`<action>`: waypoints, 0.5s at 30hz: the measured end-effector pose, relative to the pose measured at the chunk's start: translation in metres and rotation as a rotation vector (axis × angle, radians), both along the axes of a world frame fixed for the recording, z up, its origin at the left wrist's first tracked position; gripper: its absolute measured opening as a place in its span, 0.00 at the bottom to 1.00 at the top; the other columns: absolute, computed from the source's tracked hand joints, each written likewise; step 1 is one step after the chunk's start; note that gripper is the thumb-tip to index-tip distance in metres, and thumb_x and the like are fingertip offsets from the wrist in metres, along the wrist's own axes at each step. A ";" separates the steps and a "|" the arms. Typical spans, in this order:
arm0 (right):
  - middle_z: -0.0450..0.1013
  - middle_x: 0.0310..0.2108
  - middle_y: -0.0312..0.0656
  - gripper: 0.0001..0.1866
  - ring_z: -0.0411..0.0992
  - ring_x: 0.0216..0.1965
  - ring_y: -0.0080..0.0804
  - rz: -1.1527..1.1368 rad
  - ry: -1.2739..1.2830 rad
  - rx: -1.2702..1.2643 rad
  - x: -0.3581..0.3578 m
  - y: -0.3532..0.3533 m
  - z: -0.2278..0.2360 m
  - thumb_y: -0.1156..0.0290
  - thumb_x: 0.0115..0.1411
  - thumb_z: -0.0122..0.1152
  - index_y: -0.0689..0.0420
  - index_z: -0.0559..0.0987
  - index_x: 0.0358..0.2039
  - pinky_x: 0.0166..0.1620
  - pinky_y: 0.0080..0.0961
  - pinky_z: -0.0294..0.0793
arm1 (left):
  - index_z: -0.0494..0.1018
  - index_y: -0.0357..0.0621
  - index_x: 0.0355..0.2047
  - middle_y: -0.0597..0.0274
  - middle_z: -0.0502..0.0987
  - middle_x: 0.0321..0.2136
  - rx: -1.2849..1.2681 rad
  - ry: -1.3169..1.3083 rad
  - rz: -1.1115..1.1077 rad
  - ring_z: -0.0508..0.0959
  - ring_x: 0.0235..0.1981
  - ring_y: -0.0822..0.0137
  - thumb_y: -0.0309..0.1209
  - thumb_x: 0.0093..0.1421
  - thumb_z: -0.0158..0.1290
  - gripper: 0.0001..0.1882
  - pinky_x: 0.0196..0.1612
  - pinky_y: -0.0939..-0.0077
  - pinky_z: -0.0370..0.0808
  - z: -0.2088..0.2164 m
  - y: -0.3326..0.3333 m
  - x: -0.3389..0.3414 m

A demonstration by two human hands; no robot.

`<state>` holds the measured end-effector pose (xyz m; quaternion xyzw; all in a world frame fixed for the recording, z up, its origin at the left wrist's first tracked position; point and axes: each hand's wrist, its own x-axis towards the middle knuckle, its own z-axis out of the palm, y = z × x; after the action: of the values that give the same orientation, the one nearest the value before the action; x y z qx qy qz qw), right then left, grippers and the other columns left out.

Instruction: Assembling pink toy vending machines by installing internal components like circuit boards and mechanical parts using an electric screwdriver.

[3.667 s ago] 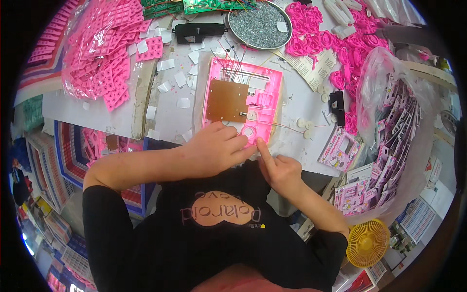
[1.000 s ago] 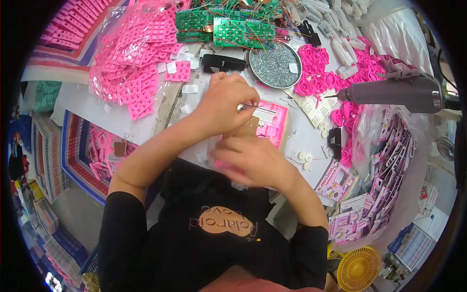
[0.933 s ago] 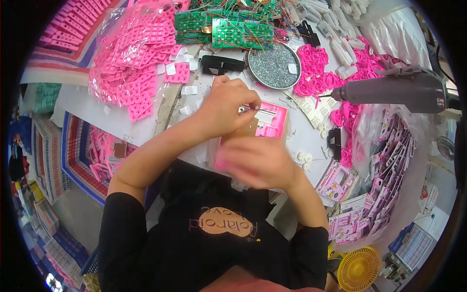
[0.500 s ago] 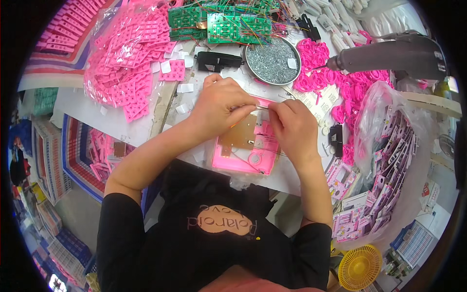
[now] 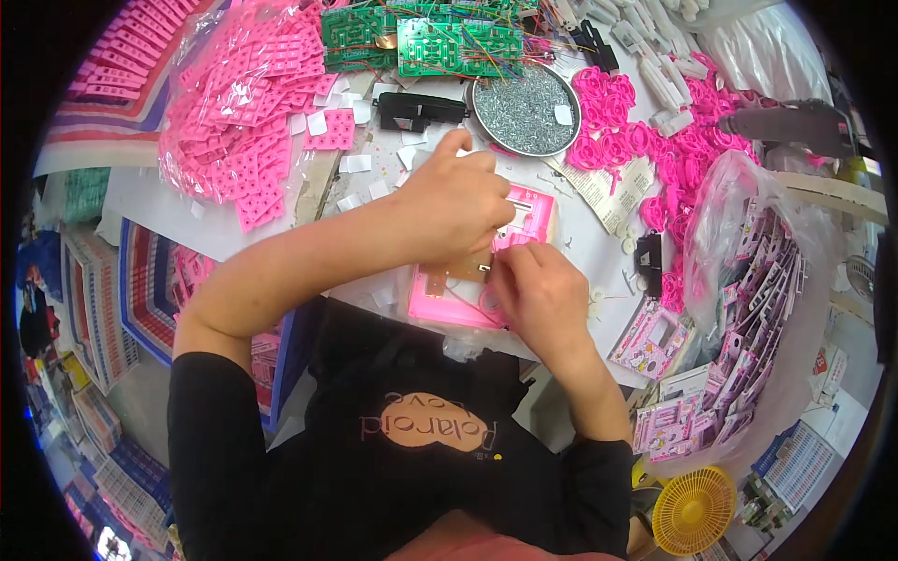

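Observation:
A shallow pink plastic case (image 5: pixel 444 309) lies on the white table in front of me, a brown circuit board (image 5: pixel 456 273) inside it. My left hand (image 5: pixel 458 204) reaches across the case's far part, fingers curled down and closed; their tips are hidden, so I cannot make out what they grip. Lower on the case's right side is my right hand (image 5: pixel 543 292), thumb and fingers pinched together at the inner parts beside the board. Whatever lies in that pinch is too small or covered to name.
Beyond the case stand a round dish of small screws (image 5: pixel 526 110), a black plastic part (image 5: pixel 419 110) and green circuit boards (image 5: pixel 458 49). Bagged pink panels (image 5: pixel 245 112) lie left. Pink rings (image 5: pixel 599 117), a dark power screwdriver (image 5: pixel 790 128) and a bag of printed panels (image 5: pixel 739 346) are right.
My hands were together at the case's far edge; the right has come down toward me along its right side. My left hand has shifted slightly right. The hanging screwdriver has swung right.

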<state>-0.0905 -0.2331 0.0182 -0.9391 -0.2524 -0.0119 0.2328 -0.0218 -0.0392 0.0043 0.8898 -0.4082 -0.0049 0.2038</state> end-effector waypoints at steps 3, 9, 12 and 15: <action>0.69 0.25 0.40 0.08 0.71 0.29 0.39 -0.050 -0.044 0.063 -0.004 0.001 -0.005 0.73 0.51 0.69 0.56 0.76 0.27 0.30 0.34 0.72 | 0.81 0.51 0.26 0.69 0.77 0.28 0.129 -0.100 -0.093 0.76 0.40 0.65 0.34 0.46 0.63 0.06 0.55 0.50 0.63 0.010 -0.010 0.003; 0.69 0.29 0.40 0.08 0.68 0.32 0.41 -0.055 -0.077 0.074 -0.002 0.000 0.002 0.76 0.50 0.69 0.57 0.78 0.30 0.32 0.36 0.71 | 0.81 0.50 0.26 0.66 0.78 0.29 0.369 0.053 -0.206 0.77 0.39 0.63 0.33 0.46 0.61 0.06 0.55 0.58 0.67 0.020 -0.040 0.008; 0.69 0.29 0.41 0.08 0.68 0.33 0.42 -0.040 -0.059 0.070 -0.001 -0.004 0.000 0.77 0.50 0.68 0.58 0.78 0.31 0.34 0.37 0.72 | 0.81 0.46 0.26 0.59 0.80 0.30 0.376 0.076 -0.236 0.80 0.39 0.59 0.32 0.47 0.62 0.06 0.49 0.59 0.73 0.023 -0.042 0.007; 0.70 0.29 0.43 0.07 0.69 0.33 0.43 -0.025 -0.018 -0.004 0.000 -0.004 0.002 0.78 0.51 0.66 0.58 0.78 0.32 0.34 0.38 0.72 | 0.81 0.42 0.27 0.52 0.82 0.31 0.551 0.408 -0.160 0.83 0.37 0.52 0.29 0.47 0.63 0.06 0.40 0.55 0.78 0.041 -0.049 0.021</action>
<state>-0.0900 -0.2370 0.0199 -0.9425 -0.2425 -0.0229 0.2287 -0.0009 -0.0882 0.0450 0.8574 -0.4106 -0.3086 0.0322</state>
